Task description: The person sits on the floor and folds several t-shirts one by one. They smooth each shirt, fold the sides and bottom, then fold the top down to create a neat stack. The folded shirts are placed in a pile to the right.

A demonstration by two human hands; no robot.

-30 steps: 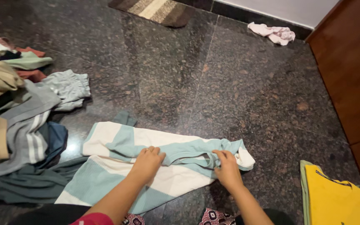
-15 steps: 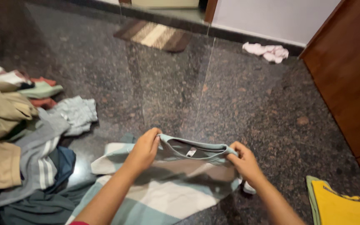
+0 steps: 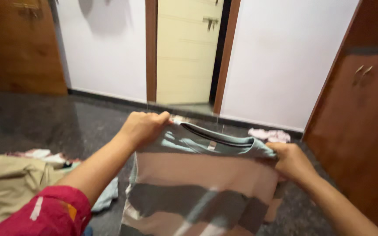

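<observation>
Above the dark floor (image 3: 44,126), shirt (image 3: 206,183) now lifted off it and hanging upright, left hand (image 3: 143,126) and right hand (image 3: 292,161) each closed on a shoulder, clothes pile (image 3: 9,188) left of shirt, so it's being shaken out.

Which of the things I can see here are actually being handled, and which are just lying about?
In hand:
- striped shirt, held up by its top edge
- left hand and right hand, each gripping one end of that edge

Lying about:
- beige garment on the floor
- small pink cloth by the wall
- wooden cupboard
</observation>
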